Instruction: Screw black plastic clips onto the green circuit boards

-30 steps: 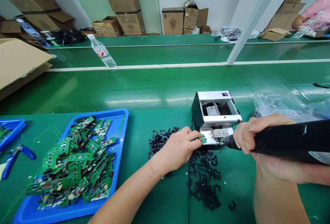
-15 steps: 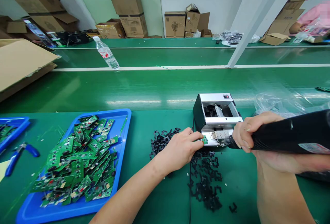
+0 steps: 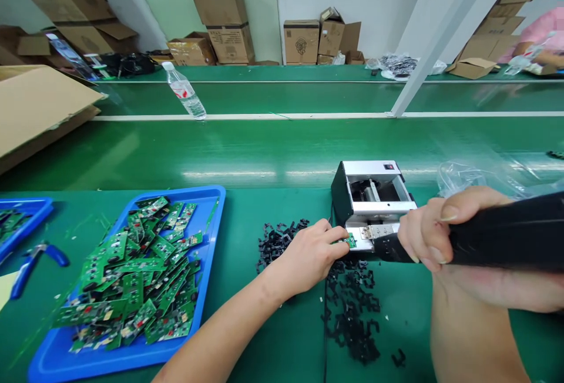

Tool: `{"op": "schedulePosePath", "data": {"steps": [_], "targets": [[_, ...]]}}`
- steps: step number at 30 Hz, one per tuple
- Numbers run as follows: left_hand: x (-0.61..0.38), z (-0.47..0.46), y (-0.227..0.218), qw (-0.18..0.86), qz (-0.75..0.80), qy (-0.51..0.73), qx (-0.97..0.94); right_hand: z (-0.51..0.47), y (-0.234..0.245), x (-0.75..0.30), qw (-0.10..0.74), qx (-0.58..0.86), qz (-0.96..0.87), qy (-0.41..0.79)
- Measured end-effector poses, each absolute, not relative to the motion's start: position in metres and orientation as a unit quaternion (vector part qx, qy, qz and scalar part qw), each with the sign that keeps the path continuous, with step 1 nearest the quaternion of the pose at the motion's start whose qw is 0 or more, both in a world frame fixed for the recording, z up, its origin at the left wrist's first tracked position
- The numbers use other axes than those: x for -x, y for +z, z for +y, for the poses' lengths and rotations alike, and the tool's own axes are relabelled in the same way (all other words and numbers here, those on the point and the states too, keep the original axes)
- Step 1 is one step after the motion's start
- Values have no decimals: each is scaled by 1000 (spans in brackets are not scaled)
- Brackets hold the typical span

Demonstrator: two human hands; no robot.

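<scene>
My left hand (image 3: 308, 256) pinches a small green circuit board (image 3: 350, 241) against the front of a small silver and black machine (image 3: 372, 202). My right hand (image 3: 434, 227) is wrapped round a thick black power tool (image 3: 506, 231), whose tip sits at the machine's front slot, just right of the board. Loose black plastic clips (image 3: 350, 306) lie scattered on the green mat under and between both hands.
A blue tray (image 3: 207, 207) piled with green circuit boards sits at the left, a second blue tray (image 3: 26, 215) and blue-handled pliers (image 3: 33, 259) beyond it. A clear plastic bag (image 3: 476, 174), a water bottle (image 3: 185, 92), cardboard boxes and a person in pink (image 3: 544, 30) lie farther off.
My right hand has slid slightly back along the black tool and lifted a little. The left hand stays pinched on the board at the machine. The view has shifted slightly.
</scene>
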State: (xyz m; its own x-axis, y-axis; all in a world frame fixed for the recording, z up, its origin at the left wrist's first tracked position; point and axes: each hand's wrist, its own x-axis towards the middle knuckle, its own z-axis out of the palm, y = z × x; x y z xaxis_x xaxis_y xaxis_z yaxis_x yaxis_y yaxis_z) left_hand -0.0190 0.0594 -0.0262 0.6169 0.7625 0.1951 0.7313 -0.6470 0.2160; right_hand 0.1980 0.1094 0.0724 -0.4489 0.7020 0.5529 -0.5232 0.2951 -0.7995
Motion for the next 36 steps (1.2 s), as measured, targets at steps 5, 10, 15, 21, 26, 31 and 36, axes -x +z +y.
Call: {"op": "schedulePosePath", "data": {"steps": [5, 10, 15, 21, 26, 31, 36], "targets": [[19, 59, -26, 58, 411, 139, -899, 112, 78, -180, 537, 63, -608, 581], [19, 60, -25, 63, 412, 138, -898, 111, 80, -173, 539, 79, -613, 572], [19, 59, -24, 67, 411, 144, -898, 111, 79, -174, 533, 91, -625, 563], [19, 58, -24, 59, 412, 144, -898, 109, 81, -166, 528, 116, -621, 567], [19, 59, -24, 72, 410, 164, -894, 110, 83, -161, 521, 119, -633, 560], [20, 59, -23, 71, 409, 159, -896, 111, 80, -160, 523, 112, -630, 563], [20, 59, -28, 83, 410, 179, -891, 110, 81, -163, 540, 125, -595, 582]]}}
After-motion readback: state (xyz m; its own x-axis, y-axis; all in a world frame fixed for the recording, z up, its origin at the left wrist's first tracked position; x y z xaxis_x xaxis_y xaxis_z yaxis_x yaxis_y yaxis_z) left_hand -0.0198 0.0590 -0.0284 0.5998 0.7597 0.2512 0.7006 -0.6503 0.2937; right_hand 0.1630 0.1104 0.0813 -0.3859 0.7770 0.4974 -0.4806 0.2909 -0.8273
